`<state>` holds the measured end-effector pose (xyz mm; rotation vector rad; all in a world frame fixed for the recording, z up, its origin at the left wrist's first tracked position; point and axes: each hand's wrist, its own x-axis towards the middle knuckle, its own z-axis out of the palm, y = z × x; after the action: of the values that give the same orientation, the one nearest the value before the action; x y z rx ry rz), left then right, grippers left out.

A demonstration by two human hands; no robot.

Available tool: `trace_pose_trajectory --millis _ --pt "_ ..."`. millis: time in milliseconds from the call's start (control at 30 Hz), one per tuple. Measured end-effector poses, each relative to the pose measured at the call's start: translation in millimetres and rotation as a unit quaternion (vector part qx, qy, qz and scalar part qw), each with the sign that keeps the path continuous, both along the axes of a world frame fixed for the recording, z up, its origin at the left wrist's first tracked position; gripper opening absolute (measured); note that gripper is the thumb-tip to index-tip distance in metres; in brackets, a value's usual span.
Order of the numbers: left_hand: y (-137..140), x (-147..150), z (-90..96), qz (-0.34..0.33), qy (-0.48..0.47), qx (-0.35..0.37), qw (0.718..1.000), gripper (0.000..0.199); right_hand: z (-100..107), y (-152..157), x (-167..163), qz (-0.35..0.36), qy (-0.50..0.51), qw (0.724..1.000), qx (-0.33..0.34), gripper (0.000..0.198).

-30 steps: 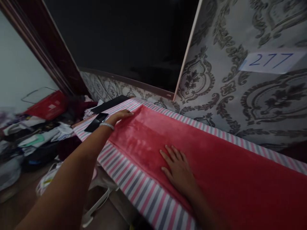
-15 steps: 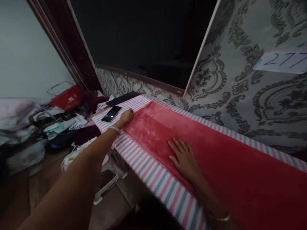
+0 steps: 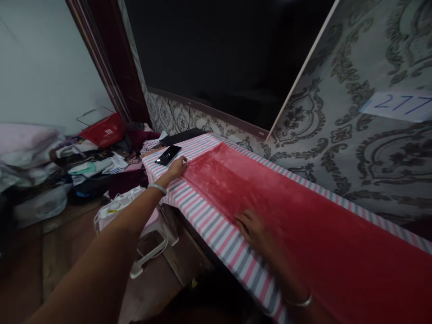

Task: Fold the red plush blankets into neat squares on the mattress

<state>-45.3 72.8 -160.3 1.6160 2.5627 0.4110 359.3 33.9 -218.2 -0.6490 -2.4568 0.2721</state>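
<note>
A long red plush cloth (image 3: 290,202) lies spread on a striped pink, grey and white cover (image 3: 216,229). At the cloth's far left corner my left hand (image 3: 177,167) has its fingers closed on the edge. My right hand (image 3: 254,229) rests at the near long edge, its fingers curled and pressed together on the red cloth; slight blur softens the fingertips. Just left of my left hand a dark phone (image 3: 168,155) lies on the striped cover.
A large dark screen (image 3: 222,58) hangs above the table's back edge. On the left are a red basket (image 3: 106,129) and heaped clothes (image 3: 97,168). Below my left arm stands a pale stool (image 3: 165,227) with a white power strip (image 3: 126,198). A paper marked 277 (image 3: 396,106) is on the wall.
My right hand has gone from lying flat with fingers spread to curled fingers at the cloth's near edge. My left hand stays at the corner. The view has shifted slightly.
</note>
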Motion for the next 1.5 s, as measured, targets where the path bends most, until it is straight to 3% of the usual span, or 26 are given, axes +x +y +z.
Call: trace_pose_trajectory --millis 200,300,400,533,633,700,800,900,1000,1167,1300,1400,1500 --pt "-14.2 19.7 18.5 -0.020 0.061 0.042 0.997 0.043 12.6 2.3 -2.2 0.011 0.004 0.998 -0.056 0.033" --pt "-25.4 42.2 16.7 -0.146 0.124 0.074 0.979 0.055 29.5 3.1 -9.7 -0.026 -0.056 0.998 -0.034 0.035" --pt "-37.5 56.2 -1.5 -0.241 0.131 0.033 0.961 0.060 38.7 -2.9 -21.5 -0.067 -0.163 0.984 -0.012 0.049" --pt "-50.5 49.2 -23.1 -0.210 0.094 -0.011 0.973 0.059 36.4 -15.9 -30.8 -0.049 -0.270 0.960 -0.058 0.063" --pt "-48.8 43.1 -18.5 -0.212 0.066 -0.011 0.975 0.056 38.7 -10.5 -21.1 -0.012 -0.266 0.960 -0.086 0.059" --pt "-37.7 49.5 -8.3 -0.213 0.059 0.020 0.975 0.054 44.1 6.1 -4.6 -0.006 -0.232 0.969 -0.083 0.054" --pt "-5.7 74.9 6.3 -0.259 0.056 0.047 0.963 0.056 49.9 43.6 30.0 -0.109 -0.193 0.974 -0.047 0.055" --pt "32.9 102.5 11.4 -0.296 0.050 0.028 0.953 0.060 44.1 75.9 62.9 -0.233 -0.212 0.949 -0.021 0.058" --pt "58.0 114.1 5.0 -0.258 0.068 0.000 0.964 0.064 25.7 87.9 82.2 -0.288 -0.243 0.926 -0.010 0.058" --pt "62.3 104.7 -11.3 -0.213 0.069 -0.032 0.974 0.068 -2.0 84.3 88.6 -0.296 -0.244 0.923 -0.010 0.057" --pt "71.9 100.1 -7.4 -0.206 0.059 -0.033 0.976 0.069 -7.2 85.1 88.2 -0.293 -0.222 0.930 -0.006 0.057" --pt "96.7 103.3 1.5 -0.224 0.078 0.009 0.971 0.064 -9.0 87.0 88.3 -0.291 -0.204 0.935 -0.002 0.057" --pt "131.7 106.4 9.5 -0.254 0.078 -0.012 0.964 0.065 -9.2 87.0 87.8 -0.288 -0.202 0.936 -0.010 0.058"
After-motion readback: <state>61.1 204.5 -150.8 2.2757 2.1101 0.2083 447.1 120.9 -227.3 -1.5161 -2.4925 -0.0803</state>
